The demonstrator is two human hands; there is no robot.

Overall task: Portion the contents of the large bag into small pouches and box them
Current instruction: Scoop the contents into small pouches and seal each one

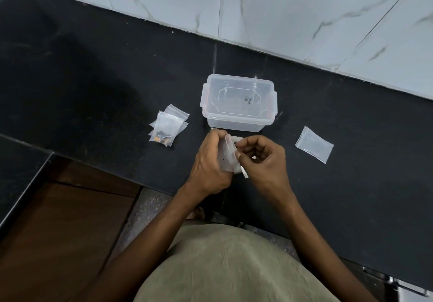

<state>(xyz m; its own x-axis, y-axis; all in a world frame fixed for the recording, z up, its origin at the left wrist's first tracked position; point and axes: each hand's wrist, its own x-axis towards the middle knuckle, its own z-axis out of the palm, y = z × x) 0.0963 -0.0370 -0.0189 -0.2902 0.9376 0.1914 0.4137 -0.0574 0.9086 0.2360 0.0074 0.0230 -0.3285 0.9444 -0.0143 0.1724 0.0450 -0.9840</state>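
Note:
A clear plastic box [239, 104] with its lid on stands on the black counter. Just in front of it, my left hand [209, 163] grips a small clear pouch [228, 157] and some bunched plastic. My right hand [263, 158] pinches the pouch's top edge from the right side. What the pouch holds is hidden by my fingers. Left of the box lies a pile of small pouches [167, 125], the top one holding small dark and orange pieces. An empty flat pouch [314, 144] lies to the right.
The black counter [93, 79] runs diagonally under a white marble-patterned wall [304, 8]. Its front edge drops to a brown wooden surface [58, 231] at lower left. My olive shirt [234, 266] fills the bottom.

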